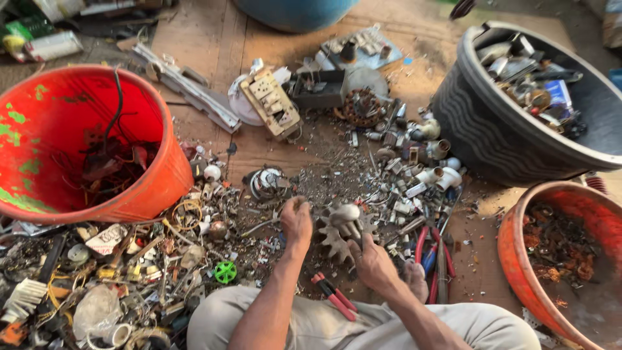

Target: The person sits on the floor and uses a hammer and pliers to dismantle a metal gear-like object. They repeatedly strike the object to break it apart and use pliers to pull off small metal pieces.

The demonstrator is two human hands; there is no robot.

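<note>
Your left hand (297, 220) and right hand (370, 259) clamp the toothed metal fan (340, 230) — likely heavy, stiff, sharp-edged — grip its hub.

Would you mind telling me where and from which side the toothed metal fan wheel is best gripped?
Probably by its rim, from the two sides. The fan wheel has jagged blades all round and a rounded hub, so fingers sit best between the blades. The left hand is at its left edge and the right hand at its lower right.
</note>
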